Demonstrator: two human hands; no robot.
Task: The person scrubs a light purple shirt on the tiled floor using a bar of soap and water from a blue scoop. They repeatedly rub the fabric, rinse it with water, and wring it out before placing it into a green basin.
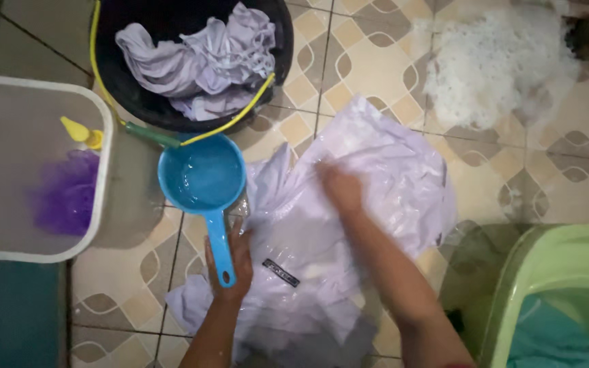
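Midway through a hand wash, judging by the scene: wet, pale lilac cloth garment spread flat on the patterned tile floor, with a mound of white suds lying well apart near the top right. Several similar pale garments already heaped in the black round bucket; more cloth waiting in the green plastic basin. Left hand closed around the handle of the blue plastic water scoop, full of water, just beside the garment. Right hand pressed on the wrinkled, glossy fabric, blurred; whether fingers open or bunched, cannot tell. Dark label visible near the middle.
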